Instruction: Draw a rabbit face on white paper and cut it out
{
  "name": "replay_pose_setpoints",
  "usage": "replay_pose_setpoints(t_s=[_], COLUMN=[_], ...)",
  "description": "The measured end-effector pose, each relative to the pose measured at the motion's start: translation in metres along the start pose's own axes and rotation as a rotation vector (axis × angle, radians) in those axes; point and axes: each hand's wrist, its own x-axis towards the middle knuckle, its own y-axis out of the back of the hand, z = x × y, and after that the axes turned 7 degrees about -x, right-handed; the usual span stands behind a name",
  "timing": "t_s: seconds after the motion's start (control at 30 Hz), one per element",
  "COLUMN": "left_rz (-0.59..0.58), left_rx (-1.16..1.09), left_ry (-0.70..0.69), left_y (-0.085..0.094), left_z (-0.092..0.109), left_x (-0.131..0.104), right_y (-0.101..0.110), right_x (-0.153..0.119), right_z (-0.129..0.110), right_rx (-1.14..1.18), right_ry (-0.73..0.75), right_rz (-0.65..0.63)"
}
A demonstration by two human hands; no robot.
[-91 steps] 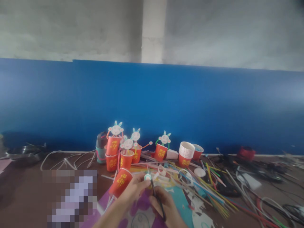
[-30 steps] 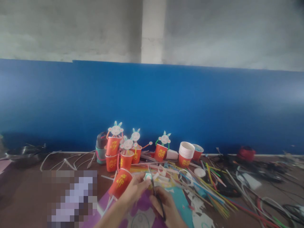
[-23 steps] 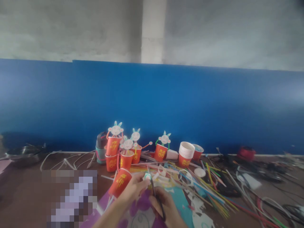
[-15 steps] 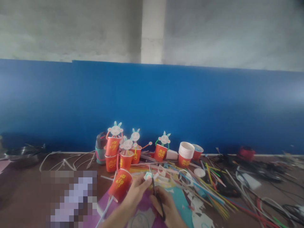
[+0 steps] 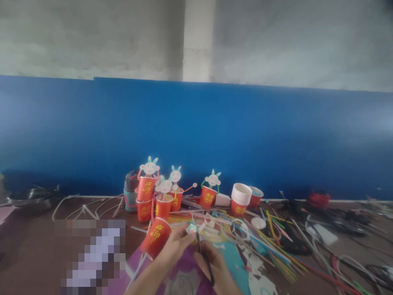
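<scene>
Between the thumb and fingers of my left hand [image 5: 179, 241] is a small white paper piece [image 5: 192, 228] with a green outline. My right hand [image 5: 211, 260] grips a pair of scissors [image 5: 199, 246] with dark handles, its blades pointing up beside the paper piece. Left of my left wrist, a red paper cup [image 5: 156, 237] with gold characters lies tilted. Below my hands a white paper cutout [image 5: 182, 284] with a drawn face rests on a purple sheet [image 5: 135, 266]. White paper scraps [image 5: 258, 274] lie to the right on a teal sheet [image 5: 231, 262].
Behind my hands stand red cups with paper rabbit figures [image 5: 147, 188] and a stack of cups [image 5: 241, 198]. Colored pipe cleaners or sticks [image 5: 276, 254] spread to the right, near a roll of tape [image 5: 239, 229]. Cables [image 5: 353, 262] and a metal pan [image 5: 32, 197] lie farther out.
The paper piece has turned slightly in my left hand beside the scissor blades. Both hands stay in nearly the same place, and the cups have not moved.
</scene>
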Motion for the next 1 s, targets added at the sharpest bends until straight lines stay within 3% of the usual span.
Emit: replay_pose_setpoints(t_s=[0.2, 0.47, 0.87, 1.0], left_rz=[-0.037, -0.152, 0.106, 0.060], left_rx=[0.039, 0.141, 0.012, 0.017], left_ry=[0.022, 0.027, 0.000, -0.020], left_y=[0.003, 0.026, 0.002, 0.004], left_z=[0.007, -0.005, -0.011, -0.012], left_x=[-0.001, 0.010, 0.003, 0.003], right_y=[0.000, -0.002, 0.000, 0.000], right_x=[0.000, -0.001, 0.003, 0.001], right_z=[-0.002, -0.004, -0.002, -0.004], right_rx=[-0.011, -0.005, -0.003, -0.020], right_ry=[0.005, -0.046, 0.060, 0.032], right_rz=[0.013, -0.038, 0.054, 0.027])
